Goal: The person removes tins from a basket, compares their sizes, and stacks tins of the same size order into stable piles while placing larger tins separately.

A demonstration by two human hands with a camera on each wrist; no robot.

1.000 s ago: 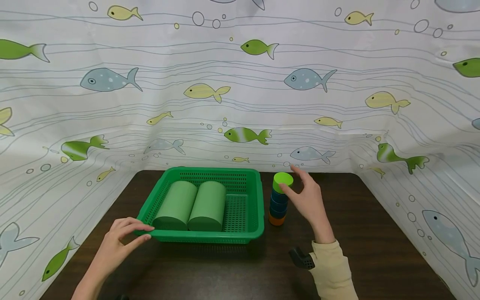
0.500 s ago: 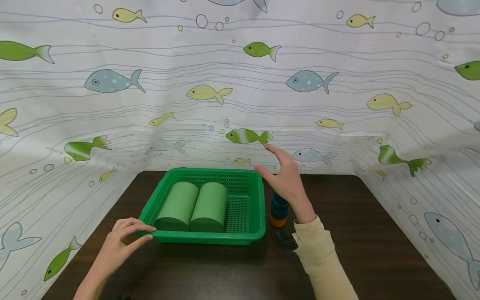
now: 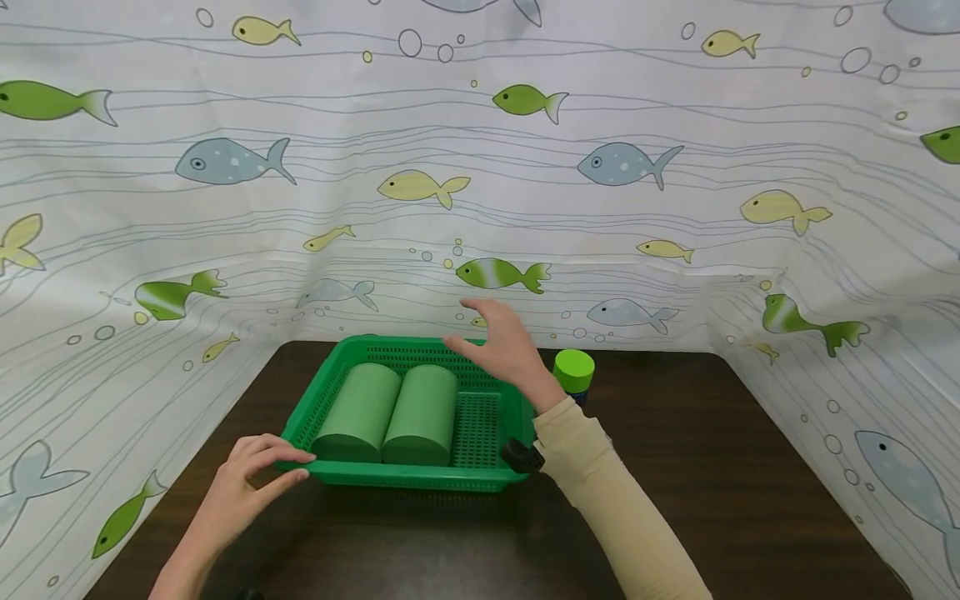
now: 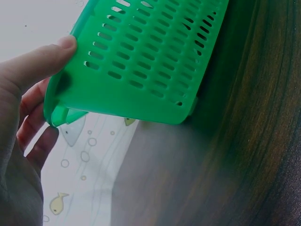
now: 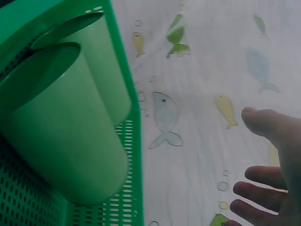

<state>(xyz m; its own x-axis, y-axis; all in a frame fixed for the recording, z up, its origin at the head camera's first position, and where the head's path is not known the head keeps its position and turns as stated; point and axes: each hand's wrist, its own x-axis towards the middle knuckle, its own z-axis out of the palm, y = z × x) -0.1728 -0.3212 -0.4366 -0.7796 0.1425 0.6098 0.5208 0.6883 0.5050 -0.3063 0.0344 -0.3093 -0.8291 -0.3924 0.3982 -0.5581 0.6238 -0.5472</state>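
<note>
A green plastic basket (image 3: 405, 473) with slotted walls stands on the dark table. My left hand (image 3: 247, 492) grips its near left corner; the left wrist view shows the thumb (image 4: 63, 47) on the basket wall (image 4: 136, 61) and fingers around the rim. Two light green cylinders (image 3: 360, 408) (image 5: 70, 127) lie side by side in the basket's left part. Above its back right part, my right hand (image 3: 506, 346) hangs with thumb and fingers spread, holding nothing. To the right stands a stack topped by a lime green cup (image 3: 573, 369), its lower part mostly behind the right sleeve.
A white sheet (image 3: 390, 242) printed with fish rises behind the table and along both sides. Dark wooden table surface (image 3: 712, 467) extends right of the stack and in front of the basket. A black device (image 3: 522, 456) sits at the right wrist.
My right hand has moved left from beside the cup stack to above the basket, fingers staying spread. The left hand has stayed on the basket corner. The stack still stands.
</note>
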